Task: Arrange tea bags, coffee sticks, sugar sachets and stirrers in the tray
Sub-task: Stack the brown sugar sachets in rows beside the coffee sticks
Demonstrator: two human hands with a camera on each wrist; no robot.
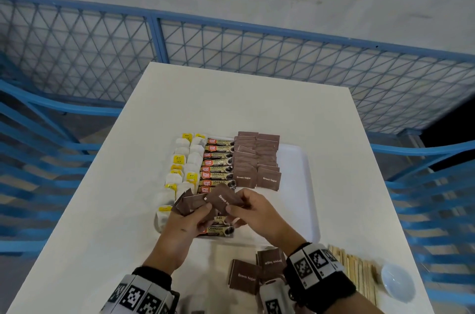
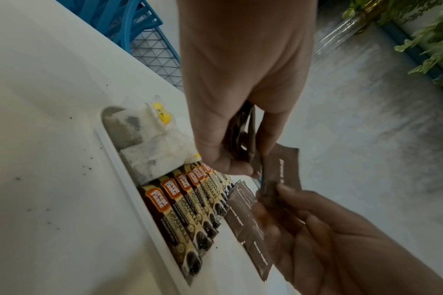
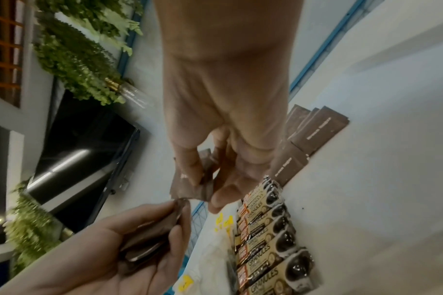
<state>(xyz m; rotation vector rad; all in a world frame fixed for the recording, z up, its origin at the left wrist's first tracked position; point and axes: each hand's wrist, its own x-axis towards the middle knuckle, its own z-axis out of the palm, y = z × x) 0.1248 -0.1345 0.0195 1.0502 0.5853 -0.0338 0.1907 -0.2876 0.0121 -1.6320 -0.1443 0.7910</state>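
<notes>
The brown sugar sachet (image 1: 223, 201) pinched in my right hand (image 1: 253, 213) comes from the fan gripped in my left hand (image 1: 190, 221) above the tray (image 1: 295, 185), where tea bags (image 1: 180, 172) and coffee sticks (image 1: 217, 167) are lined, while wooden stirrers (image 1: 357, 272) wait on the desk (image 1: 244, 97).

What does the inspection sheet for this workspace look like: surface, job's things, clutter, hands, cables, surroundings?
Surface: white table; white tray on it.
Job's things: tea bags, coffee sticks and brown sugar sachets lie in columns in the tray; loose sachets and wooden stirrers lie on the table outside it.
Clutter: small white bowl at the near right edge.
Hands: left hand holds a fan of sachets; right hand pinches one sachet.
Cables: nothing seen.
Surroundings: blue mesh fencing; green plants.
</notes>
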